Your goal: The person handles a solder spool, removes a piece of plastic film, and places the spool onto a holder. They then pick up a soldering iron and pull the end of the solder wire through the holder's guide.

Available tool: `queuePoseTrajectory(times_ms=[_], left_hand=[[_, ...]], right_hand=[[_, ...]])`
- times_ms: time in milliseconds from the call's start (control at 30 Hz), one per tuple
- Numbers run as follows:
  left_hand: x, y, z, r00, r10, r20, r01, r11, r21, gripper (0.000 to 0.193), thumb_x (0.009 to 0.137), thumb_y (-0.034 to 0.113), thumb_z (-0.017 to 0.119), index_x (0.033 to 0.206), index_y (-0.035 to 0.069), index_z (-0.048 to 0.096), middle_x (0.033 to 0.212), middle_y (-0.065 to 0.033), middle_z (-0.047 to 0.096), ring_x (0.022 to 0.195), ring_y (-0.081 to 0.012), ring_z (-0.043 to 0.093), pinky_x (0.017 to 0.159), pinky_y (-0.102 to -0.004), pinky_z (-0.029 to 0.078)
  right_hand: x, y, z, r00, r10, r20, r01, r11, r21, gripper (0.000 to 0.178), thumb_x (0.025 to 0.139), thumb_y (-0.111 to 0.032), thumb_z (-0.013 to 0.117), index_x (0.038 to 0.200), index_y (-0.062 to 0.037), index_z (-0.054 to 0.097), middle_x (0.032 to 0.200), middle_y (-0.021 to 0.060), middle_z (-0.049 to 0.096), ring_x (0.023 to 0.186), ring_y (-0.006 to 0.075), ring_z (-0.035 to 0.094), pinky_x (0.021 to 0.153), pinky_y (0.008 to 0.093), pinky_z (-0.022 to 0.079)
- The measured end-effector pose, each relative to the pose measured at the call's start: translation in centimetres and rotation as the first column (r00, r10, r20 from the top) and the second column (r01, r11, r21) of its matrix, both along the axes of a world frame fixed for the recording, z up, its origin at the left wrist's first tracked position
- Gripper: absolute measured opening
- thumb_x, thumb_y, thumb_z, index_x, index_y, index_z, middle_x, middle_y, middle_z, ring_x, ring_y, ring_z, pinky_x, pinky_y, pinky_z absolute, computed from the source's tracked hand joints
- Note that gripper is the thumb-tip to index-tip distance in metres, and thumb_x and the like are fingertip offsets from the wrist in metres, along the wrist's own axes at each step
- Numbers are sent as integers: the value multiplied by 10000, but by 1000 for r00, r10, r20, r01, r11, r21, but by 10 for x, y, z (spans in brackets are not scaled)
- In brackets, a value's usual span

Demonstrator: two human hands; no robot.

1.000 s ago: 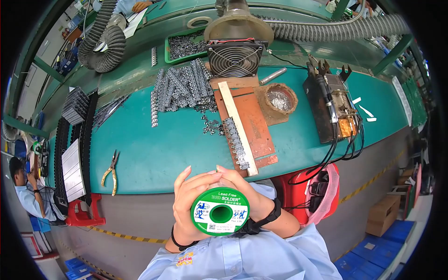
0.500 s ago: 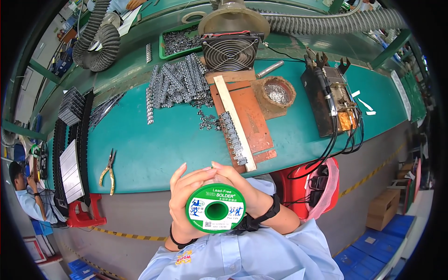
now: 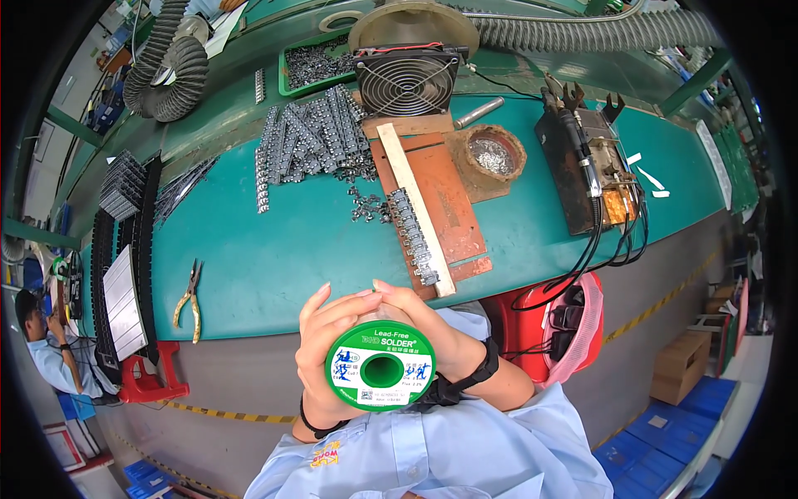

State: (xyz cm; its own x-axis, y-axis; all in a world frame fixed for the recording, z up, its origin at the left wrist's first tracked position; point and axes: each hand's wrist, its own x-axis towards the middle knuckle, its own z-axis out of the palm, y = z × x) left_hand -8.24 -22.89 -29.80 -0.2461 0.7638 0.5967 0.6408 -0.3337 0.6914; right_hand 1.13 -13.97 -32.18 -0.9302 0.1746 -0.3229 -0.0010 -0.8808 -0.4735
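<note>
A green spool of solder wire [image 3: 349, 333], with a white label and a round centre hole, is held up in front of my chest. Around its left side curls my left hand [image 3: 328, 349], fingers wrapped over the top. My right hand [image 3: 424, 328] closes on the right side, its fingertips close to those of the left. The spool's flat face points up toward me; the wire behind it is mostly hidden by my hands. Just beyond my fingertips, a wooden strip [image 3: 416, 208] lies on a reddish-brown board [image 3: 453, 212], with a row of small metal parts [image 3: 411, 237] along it.
Pliers [image 3: 190, 301] lie left on the green mat. Farther back are piled part strips [image 3: 312, 137], a fan [image 3: 407, 85], a solder pot [image 3: 496, 156] and a soldering unit [image 3: 573, 166] with cables. A red stool [image 3: 158, 370] stands left; a person [image 3: 62, 349] sits beyond.
Both hands and the spool stay nearly in place, shifting slightly left. The bench scene has moved a little up and left in the view.
</note>
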Motion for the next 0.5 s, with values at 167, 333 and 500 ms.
queuePoseTrajectory(times_ms=[167, 333, 500], left_hand=[[0, -1, -1, 1000, 4, 8, -3, 1000, -3, 693, 612, 182, 797, 1142, 61, 367, 1100, -203, 575, 1003, -313, 576, 982, -506, 289], [2, 1, -1, 1000, -6, 22, 6, 1000, 25, 691, 613, 181, 797, 1139, 59, 366, 1099, -209, 574, 1003, -311, 576, 977, -500, 300], [2, 1, -1, 1000, 2, 19, -3, 1000, 24, 688, 613, 174, 796, 1136, 55, 365, 1099, -209, 573, 1001, -312, 577, 970, -494, 314]], right_hand=[[-1, -1, -4, 1000, 13, -8, -13, 1000, -8, 532, 905, -541, 299, 609, -149, 504, 449, -71, 397, 343, 31, 330, 319, 189, 197], [1, 1, 0, 1000, 18, 1, -18, 1000, 19, 530, 908, -538, 295, 615, -150, 506, 450, -75, 396, 344, 27, 324, 322, 186, 195], [2, 2, 2, 1000, 12, 15, -13, 999, 36, 523, 913, -529, 291, 625, -151, 509, 452, -83, 388, 348, 21, 318, 326, 185, 192]])
